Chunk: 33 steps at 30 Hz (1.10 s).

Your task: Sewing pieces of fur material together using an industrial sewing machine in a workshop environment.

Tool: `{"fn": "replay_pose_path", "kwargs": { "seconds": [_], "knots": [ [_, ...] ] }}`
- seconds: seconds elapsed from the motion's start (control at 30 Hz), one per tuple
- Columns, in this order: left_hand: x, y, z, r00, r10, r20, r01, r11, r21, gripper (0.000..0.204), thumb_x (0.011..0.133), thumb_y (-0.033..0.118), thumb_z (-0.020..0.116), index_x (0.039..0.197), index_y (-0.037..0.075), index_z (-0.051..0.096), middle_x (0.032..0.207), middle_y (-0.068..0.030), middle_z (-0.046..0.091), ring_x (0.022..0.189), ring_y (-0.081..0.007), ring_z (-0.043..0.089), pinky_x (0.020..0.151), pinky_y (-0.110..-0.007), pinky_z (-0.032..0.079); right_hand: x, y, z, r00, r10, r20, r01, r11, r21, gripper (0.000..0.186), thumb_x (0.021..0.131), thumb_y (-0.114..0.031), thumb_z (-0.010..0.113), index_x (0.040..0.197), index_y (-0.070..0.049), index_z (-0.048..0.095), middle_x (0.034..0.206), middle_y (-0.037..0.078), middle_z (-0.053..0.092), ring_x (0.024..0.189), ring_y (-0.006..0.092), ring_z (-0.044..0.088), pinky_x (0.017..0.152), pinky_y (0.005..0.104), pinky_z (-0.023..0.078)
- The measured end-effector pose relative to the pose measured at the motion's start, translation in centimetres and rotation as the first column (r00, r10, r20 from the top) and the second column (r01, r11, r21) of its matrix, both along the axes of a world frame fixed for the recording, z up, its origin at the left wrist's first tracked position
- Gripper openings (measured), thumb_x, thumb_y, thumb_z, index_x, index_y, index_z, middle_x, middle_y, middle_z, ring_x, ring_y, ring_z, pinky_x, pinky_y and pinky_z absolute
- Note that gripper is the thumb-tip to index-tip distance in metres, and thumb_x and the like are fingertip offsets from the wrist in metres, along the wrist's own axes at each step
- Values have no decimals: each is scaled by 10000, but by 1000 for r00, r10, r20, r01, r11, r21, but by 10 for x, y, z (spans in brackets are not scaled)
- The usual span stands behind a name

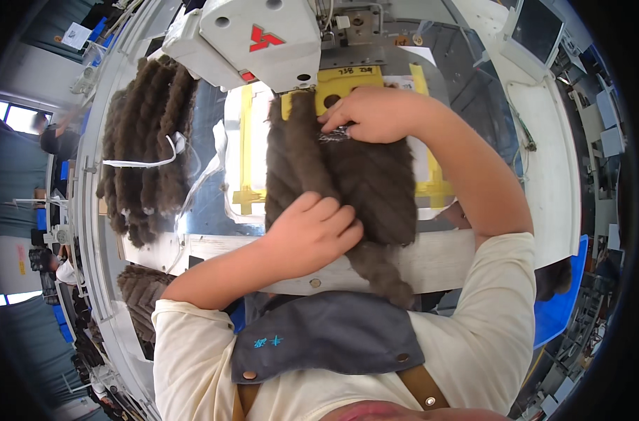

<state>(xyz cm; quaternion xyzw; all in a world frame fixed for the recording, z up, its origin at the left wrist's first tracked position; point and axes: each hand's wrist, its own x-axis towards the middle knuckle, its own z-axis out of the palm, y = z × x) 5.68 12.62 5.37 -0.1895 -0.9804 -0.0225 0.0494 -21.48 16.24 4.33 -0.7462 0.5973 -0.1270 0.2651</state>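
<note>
My left hand (321,223) has its fingers closed on a long brown fur strip (304,140), whose lower end hangs over the front edge of the table. Beside that strip lies a wider dark brown fur piece (375,184), partly under it. My right hand (367,112) rests with curled, parted fingers at the top of this piece, its fingertips touching near a yellow plate (358,78) and a narrow shiny band. Above both hands stands a white machine head (260,35), and the fur strip runs up to just beneath it.
Several fluffy brown strips (148,105) and white ties lie on the left of the metal table (202,175). More fur (138,291) sits lower left. A screen (533,31) is at back right, a blue bin (565,302) at right. People (49,133) work at far left.
</note>
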Motion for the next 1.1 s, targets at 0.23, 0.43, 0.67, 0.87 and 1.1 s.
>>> {"fn": "replay_pose_path", "kwargs": {
  "seconds": [0.23,0.43,0.67,0.87,1.1],
  "knots": [
    [67,-51,30,778,478,-408,-294,851,436,363,691,74,869,1027,43,738,1025,-129,735,876,-273,695,770,-368,545,19,-6,-22,995,44,86,-32,990,-135,473,867,-34,580,1333,-49,665,1474,121,589,1334,334,556,1116,426,454],
    [133,-69,18,587,765,-264,-390,553,736,342,719,89,934,1002,40,747,948,-113,726,858,-230,693,781,-319,542,44,0,-18,992,28,126,-7,985,-170,438,878,-75,615,1310,-29,669,1449,143,598,1269,336,598,1075,424,483],
    [150,-63,-20,279,957,-74,-488,208,848,320,870,338,839,977,48,759,877,-94,694,870,-212,661,819,-319,505,111,-1,25,946,-164,281,152,986,67,307,924,-207,650,1106,22,744,1096,164,749,1037,359,697,928,422,539],
    [144,-41,2,434,890,-142,-502,370,782,249,837,144,874,980,9,721,779,-80,648,710,-192,621,686,-310,499,195,-17,-1,369,-580,726,85,799,595,656,1008,-595,558,911,32,721,753,105,684,542,149,554,493,290,460],
    [151,-42,-1,657,640,-399,-376,737,562,508,684,144,964,1113,32,717,827,-89,659,714,-207,623,620,-309,495,241,-13,-16,-118,-603,789,93,784,613,362,985,-332,634,772,-43,685,633,36,580,482,115,475,418,296,314]
  ]
}}
